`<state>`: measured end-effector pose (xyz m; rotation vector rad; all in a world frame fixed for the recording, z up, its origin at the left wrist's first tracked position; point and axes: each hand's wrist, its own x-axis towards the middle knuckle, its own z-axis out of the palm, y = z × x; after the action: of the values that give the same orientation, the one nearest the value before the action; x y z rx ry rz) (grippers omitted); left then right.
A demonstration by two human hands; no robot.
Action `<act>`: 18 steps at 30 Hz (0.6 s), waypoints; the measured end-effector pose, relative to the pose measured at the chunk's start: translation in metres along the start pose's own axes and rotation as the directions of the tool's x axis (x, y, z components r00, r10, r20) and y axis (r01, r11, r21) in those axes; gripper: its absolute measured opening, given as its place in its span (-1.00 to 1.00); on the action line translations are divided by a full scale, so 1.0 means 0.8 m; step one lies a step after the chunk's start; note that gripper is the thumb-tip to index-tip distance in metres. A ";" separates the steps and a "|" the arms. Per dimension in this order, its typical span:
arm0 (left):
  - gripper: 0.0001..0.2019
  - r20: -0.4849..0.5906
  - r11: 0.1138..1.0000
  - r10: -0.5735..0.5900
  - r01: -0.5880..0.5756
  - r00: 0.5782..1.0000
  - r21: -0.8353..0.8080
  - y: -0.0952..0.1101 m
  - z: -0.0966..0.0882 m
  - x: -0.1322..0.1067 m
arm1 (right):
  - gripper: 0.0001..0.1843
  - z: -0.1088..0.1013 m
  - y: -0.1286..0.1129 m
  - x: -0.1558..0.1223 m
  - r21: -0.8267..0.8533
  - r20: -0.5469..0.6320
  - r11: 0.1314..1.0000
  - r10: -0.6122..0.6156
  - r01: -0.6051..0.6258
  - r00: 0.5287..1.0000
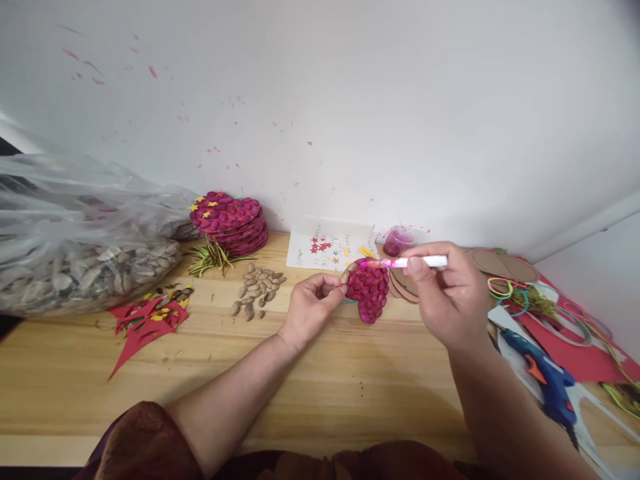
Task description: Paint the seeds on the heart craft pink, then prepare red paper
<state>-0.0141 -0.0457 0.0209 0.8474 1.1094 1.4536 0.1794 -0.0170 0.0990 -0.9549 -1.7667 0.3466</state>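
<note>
My left hand (315,303) is closed in a pinch at the left edge of a cluster-shaped craft piece (369,293). Bumpy shells painted deep magenta cover this piece; a small patch at its upper left is still tan. In my right hand (450,293) is a paintbrush (420,262) with a white handle, held nearly level. Its pink-stained tip points left, over the top of the craft piece; whether it touches cannot be told. Behind the piece stands a small clear cup of magenta paint (397,241).
Left of my hands lie loose tan shells (256,288), a stack of magenta shell-covered pieces (230,223), red scraps (147,323) and a plastic bag of shells (90,267). A sheet with star cutouts (300,250) leans behind. At right are cardboard shapes (505,265) and a blue glue gun (543,377).
</note>
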 end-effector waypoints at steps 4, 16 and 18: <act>-0.72 0.022 1.000 0.028 -0.028 0.999 0.000 0.003 0.002 -0.003 | -0.90 0.007 -0.009 -0.014 -0.052 0.031 0.989 -0.134 0.135 0.991; -0.75 0.036 0.999 0.048 -0.049 0.998 0.019 0.002 0.002 -0.005 | -0.85 0.013 0.003 -0.021 -0.148 0.049 0.961 -0.228 0.233 0.972; -0.75 0.037 0.998 0.055 -0.056 0.998 0.025 0.003 0.002 -0.005 | -0.86 0.014 0.001 -0.022 -0.159 0.055 0.956 -0.239 0.245 0.969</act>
<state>-0.0124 -0.0496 0.0239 0.9256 1.0869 1.4664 0.1724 -0.0269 0.0826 -0.8377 -1.9427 0.0611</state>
